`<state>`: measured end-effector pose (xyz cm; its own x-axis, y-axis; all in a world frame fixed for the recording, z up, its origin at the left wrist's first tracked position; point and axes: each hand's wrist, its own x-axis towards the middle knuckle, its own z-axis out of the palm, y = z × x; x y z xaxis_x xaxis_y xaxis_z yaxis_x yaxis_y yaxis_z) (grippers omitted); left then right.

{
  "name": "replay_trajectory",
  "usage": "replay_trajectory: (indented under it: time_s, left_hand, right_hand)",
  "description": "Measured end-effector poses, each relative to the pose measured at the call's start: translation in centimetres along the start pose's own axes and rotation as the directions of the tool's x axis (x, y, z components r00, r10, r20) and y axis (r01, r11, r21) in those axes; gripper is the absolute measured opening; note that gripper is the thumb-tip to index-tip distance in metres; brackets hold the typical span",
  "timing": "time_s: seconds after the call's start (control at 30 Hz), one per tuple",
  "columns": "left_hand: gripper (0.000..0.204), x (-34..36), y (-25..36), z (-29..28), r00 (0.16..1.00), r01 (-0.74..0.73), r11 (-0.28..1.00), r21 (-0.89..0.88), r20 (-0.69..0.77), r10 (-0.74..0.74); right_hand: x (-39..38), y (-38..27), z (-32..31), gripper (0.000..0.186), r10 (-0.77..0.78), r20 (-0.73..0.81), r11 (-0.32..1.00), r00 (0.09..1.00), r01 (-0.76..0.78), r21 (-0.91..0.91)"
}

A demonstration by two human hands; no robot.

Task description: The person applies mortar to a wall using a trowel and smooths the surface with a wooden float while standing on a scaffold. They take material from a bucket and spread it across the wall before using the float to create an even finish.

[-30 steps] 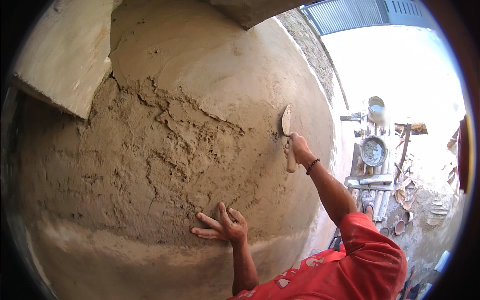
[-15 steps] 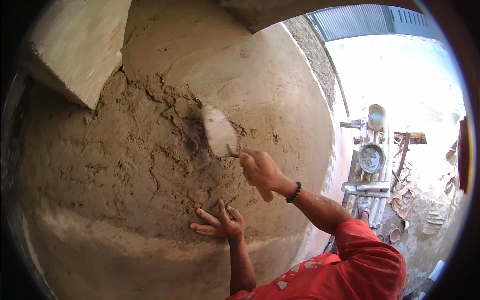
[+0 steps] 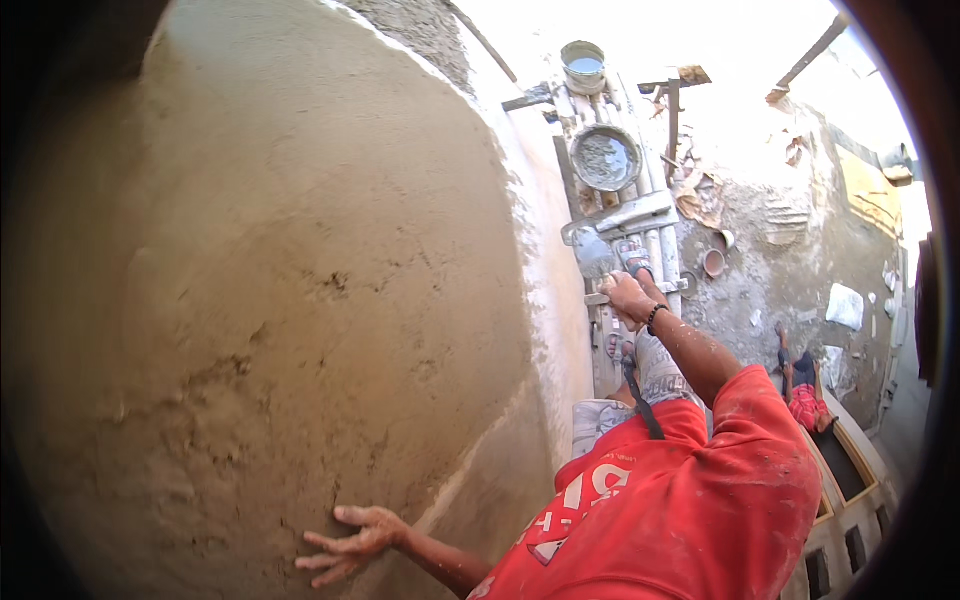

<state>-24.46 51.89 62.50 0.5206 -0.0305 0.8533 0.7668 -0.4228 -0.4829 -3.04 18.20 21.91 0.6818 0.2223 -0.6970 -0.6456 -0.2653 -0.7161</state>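
Trowel (image 3: 592, 252), gripped by right hand (image 3: 628, 297), has left the wall (image 3: 300, 250); left hand (image 3: 350, 545) stays spread there

grey metal plastering trowel (image 3: 592, 250), flat blade smeared with wet mortar, gripped by its handle in the right hand (image 3: 628, 297), held away from the rough plastered wall (image 3: 300, 280)

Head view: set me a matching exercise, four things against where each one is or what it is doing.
Things:
1. left hand
2. right hand
3. trowel
4. round pan

Places or states:
A. holds grey mortar, on the scaffold planks below
B. fingers spread flat on the wet plaster wall
C. held by its handle, away from the wall
D. closed around a tool handle, over the planks

Pairs: 1-B, 2-D, 3-C, 4-A
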Motion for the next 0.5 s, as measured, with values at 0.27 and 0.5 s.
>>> replay_trajectory:
  time_s: [0.27,0.5]
  left_hand:
    - [0.062,3.0,2.9,1.3,0.997,-0.077,0.992,0.103,-0.013,0.079]
    - [0.061,0.8,1.4,3.2,0.979,-0.205,0.975,0.088,0.03,0.203]
  right_hand:
    - [18.5,4.4,-10.5,0.045,0.128,-0.303,0.766,0.944,-0.288,-0.575]
    - [40.2,5.2,-18.9,0.041,-0.022,-0.35,0.612,0.936,-0.264,-0.745]
